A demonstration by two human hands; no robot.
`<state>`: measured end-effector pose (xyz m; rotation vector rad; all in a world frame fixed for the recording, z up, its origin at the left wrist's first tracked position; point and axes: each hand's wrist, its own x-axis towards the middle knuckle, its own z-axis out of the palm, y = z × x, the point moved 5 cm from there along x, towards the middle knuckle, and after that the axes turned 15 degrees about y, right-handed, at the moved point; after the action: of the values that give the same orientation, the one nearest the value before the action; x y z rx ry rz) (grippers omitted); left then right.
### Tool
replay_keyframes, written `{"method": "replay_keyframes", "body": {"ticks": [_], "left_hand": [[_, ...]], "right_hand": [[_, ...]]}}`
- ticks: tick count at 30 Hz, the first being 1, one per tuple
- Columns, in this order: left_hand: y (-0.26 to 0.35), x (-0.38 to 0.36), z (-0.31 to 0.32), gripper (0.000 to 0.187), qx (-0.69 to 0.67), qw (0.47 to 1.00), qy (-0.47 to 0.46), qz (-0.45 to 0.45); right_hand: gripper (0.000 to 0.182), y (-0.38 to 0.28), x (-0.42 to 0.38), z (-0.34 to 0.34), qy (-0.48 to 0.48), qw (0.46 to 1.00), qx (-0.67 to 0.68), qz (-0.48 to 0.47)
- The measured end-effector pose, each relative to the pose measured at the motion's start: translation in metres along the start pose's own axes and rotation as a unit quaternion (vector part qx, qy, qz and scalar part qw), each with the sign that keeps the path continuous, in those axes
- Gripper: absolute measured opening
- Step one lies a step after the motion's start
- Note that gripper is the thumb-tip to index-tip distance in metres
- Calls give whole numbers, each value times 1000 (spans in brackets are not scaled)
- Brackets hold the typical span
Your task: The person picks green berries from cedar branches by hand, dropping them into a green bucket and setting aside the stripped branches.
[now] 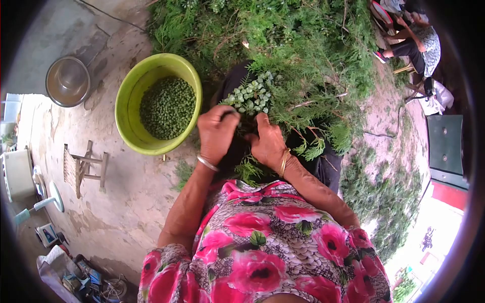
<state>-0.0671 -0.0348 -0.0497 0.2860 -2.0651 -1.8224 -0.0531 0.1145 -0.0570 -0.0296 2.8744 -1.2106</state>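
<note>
A leafy green branch (252,93) with a cluster of small pale green berries lies across my lap. My left hand (216,131), with a metal bangle on its wrist, is closed on the branch at the lower left of the berry cluster. Just to its right, my right hand (269,141) grips the same branch lower down, its fingers curled into the twigs. A yellow-green plastic basin (126,118) stands on the ground to my left, part filled with small green berries (167,107).
A big heap of cut green branches (293,40) lies ahead and to the right. A steel bowl (67,81) and a small wooden stool (83,167) are on the concrete at left. Another person (417,43) sits at the far upper right.
</note>
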Motion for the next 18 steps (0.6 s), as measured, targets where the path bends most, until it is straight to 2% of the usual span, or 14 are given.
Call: {"method": "replay_keyframes", "body": {"ticks": [1, 3, 4, 5, 7, 8, 9, 10, 11, 12, 13, 15, 17, 18], "left_hand": [[-16, -4, -5, 12, -114, 960, 11, -254], [-33, 5, -29, 8, -253, 913, 76, -311], [-36, 10, -47, 11, -203, 953, 66, -215], [-54, 15, -67, 14, -329, 871, 107, -350], [-60, 31, -113, 19, -318, 884, 158, -303], [-54, 40, -135, 23, -242, 924, 172, -239], [-55, 49, -158, 31, -161, 941, 204, -215], [-57, 58, -172, 31, -160, 941, 206, -214], [-44, 70, -187, 34, 54, 969, 226, -85], [-31, 77, -192, 37, 264, 935, 231, 50], [-30, 80, -196, 37, 265, 935, 231, 53], [-1, 81, -185, 37, 396, 849, 251, 243], [-4, 70, -153, 29, 178, 970, 157, 56], [17, 55, -118, 24, 197, 969, 94, 118]], "right_hand": [[37, 1, 0, 2, 0, 1000, 0, -1], [39, 6, 0, 5, -4, 1000, 10, 14], [39, 4, 0, 4, -4, 1000, 9, 15], [40, 1, 0, 2, -11, 1000, -3, 25], [40, 2, -1, 1, -19, 999, -17, 38], [39, 3, -1, 2, -16, 999, -5, 34], [39, 3, -1, 3, -13, 999, 8, 28], [39, 4, -2, 5, -16, 999, 10, 27], [39, 5, -2, 6, -10, 1000, 13, 20], [39, 4, 0, 6, -2, 1000, 15, 12], [39, 3, 0, 6, -1, 1000, 17, 11], [39, 4, 0, 5, -5, 999, 25, 22], [39, 5, 0, 5, 5, 999, 27, 23], [38, 4, 0, 5, 13, 999, 31, 20]]}}
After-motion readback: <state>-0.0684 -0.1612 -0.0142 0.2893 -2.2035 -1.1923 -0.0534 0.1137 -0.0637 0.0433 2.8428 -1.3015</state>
